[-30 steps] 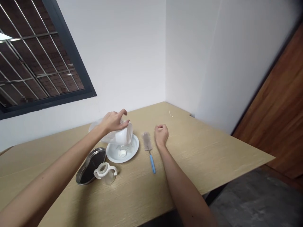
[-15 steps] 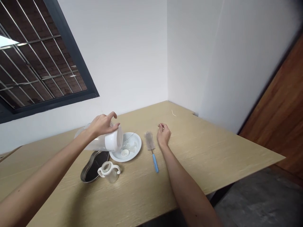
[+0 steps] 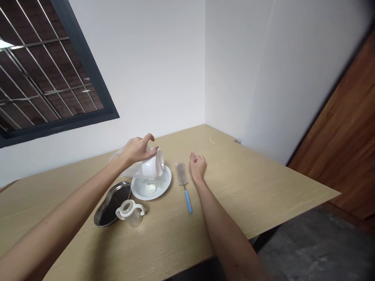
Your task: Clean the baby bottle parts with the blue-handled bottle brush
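Observation:
My left hand [image 3: 138, 150] grips a translucent white plastic jug [image 3: 148, 166], tipped on its side with its mouth over a white plate [image 3: 164, 182]. A small white cap [image 3: 150, 189] lies on that plate. My right hand [image 3: 197, 165] rests on the wooden table [image 3: 263, 187] in a loose fist with nothing visible in it, just right of a bottle brush [image 3: 183, 180] with a blue handle. In front of the plate stand a clear cup with a white two-handled ring [image 3: 130, 211] and a kidney-shaped steel dish [image 3: 111, 204].
The table stands in a corner between white walls; a barred window [image 3: 43, 74] is at the left and a brown wooden door [image 3: 345, 136] at the right. A small pale scrap [image 3: 211, 140] lies near the far table corner. The table edge runs along the right, with grey floor beyond.
The left hand swung the tipped jug left toward the steel dish half a second ago, then back right over the plate. The right hand stayed in place and curled a little tighter.

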### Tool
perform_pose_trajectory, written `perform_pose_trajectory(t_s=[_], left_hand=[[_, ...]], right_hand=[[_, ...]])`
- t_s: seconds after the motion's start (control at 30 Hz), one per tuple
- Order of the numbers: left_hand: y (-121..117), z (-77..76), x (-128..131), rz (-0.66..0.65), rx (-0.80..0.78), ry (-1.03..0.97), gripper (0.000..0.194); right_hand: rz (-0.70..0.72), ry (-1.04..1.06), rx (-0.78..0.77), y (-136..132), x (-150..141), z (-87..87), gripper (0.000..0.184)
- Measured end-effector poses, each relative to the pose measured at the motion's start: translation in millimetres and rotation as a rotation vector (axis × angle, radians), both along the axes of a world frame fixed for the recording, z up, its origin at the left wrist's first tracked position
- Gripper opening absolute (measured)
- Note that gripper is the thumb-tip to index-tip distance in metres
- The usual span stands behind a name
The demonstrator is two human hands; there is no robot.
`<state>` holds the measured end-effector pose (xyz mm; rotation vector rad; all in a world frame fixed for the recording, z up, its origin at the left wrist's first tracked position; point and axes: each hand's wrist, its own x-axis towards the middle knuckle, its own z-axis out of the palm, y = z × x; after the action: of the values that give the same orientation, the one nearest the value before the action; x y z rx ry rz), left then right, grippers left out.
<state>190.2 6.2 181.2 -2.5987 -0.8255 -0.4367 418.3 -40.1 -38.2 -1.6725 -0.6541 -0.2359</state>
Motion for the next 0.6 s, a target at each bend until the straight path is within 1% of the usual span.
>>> perform_pose_trajectory(t_s=[0.2,0.33,0.4,0.47,0.6], left_hand=[[13.5,12.0,-26.2,0.116,0.031,0.048,0.048],[14.7,15.8,-39.7,0.165,0.027,0.094,0.048],[11.4,14.8,-40.3,0.145,0.005,0.099,0.047],[6.2,12.4,-35.8,0.101,-0.025,0.09,0.046],[-5.9,7.0,-14.2,0.004,-0.057,0.056,0.043]], right_hand=[[-0.015,0.064,0.004,0.4,0.1,0.6,0.052],[-0.034,0.113,0.034,1.1,1.9,0.7,0.048],[-0.032,0.128,0.05,1.6,2.8,0.3,0.044],[-0.021,0.136,0.064,2.2,3.3,-0.5,0.04],[0.024,0.139,0.085,3.8,3.0,-2.7,0.033]])
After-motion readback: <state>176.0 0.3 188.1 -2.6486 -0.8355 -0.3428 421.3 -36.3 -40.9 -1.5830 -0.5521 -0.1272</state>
